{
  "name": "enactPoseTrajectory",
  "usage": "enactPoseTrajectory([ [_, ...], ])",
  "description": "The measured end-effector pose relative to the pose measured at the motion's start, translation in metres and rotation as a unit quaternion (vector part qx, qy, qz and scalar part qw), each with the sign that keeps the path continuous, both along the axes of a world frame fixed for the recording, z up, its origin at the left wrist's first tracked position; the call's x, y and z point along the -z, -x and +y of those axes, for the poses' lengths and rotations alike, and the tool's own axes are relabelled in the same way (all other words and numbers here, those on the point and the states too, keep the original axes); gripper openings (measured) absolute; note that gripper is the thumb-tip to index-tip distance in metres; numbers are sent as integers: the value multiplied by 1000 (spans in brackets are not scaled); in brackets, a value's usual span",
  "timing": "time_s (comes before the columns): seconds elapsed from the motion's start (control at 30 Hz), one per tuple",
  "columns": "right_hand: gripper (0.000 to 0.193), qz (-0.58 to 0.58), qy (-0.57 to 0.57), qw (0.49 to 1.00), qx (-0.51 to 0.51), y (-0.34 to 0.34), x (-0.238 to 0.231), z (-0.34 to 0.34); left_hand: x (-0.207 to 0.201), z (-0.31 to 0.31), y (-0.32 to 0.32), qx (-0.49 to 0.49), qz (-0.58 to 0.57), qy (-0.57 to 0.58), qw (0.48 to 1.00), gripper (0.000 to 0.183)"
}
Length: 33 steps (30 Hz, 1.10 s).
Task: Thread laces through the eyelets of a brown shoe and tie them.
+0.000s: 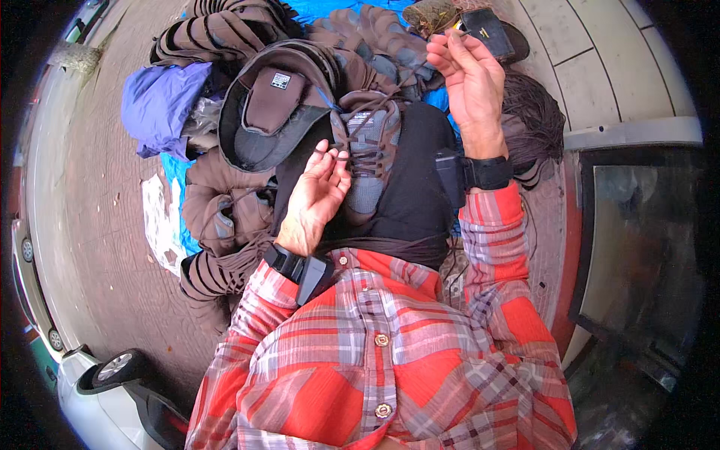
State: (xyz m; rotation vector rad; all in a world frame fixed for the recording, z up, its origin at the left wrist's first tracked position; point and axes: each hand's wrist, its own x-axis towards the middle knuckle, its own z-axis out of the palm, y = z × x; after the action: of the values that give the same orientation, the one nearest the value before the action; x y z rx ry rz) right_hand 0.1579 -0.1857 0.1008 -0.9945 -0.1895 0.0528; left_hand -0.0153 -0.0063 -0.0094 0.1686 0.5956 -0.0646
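Observation:
A grey-brown lace-up shoe upper (365,161) lies across my black-clad lap, toe end toward me, with dark crossed lacing. My left hand (319,191) is palm up against its left side, fingers curled on a dark strand of shoelace. Raised to the far right, my right hand (474,82) pinches the shoelace (414,73), which runs up from the top of the upper. Just left of the upper sits a large brown and black piece (274,112) with a padded tongue and a white label.
Stacked brown uppers (225,34) pile up beyond and to the left, on blue sheeting (442,100). A purple bag (161,101) lies at left. Dark laces (534,112) hang in a bundle at right, near a dark framed panel (637,240). Parked cars stand at the left rim.

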Motion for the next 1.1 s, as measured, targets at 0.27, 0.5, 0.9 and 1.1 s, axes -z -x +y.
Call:
enactPoseTrajectory([
  [0.27,10,-92,-45,993,52,-24,-38,-59,18,4,-15,21,116,88,989,20],
  [0.5,14,-139,41,963,226,6,-65,-91,-17,7,6,148,72,-178,970,28],
  [0.9,18,-205,241,907,277,63,-102,-70,-38,14,-63,213,-322,-791,475,16],
  [1.1,23,-224,248,934,129,75,-137,1,-137,6,-54,194,-468,-640,578,11],
])
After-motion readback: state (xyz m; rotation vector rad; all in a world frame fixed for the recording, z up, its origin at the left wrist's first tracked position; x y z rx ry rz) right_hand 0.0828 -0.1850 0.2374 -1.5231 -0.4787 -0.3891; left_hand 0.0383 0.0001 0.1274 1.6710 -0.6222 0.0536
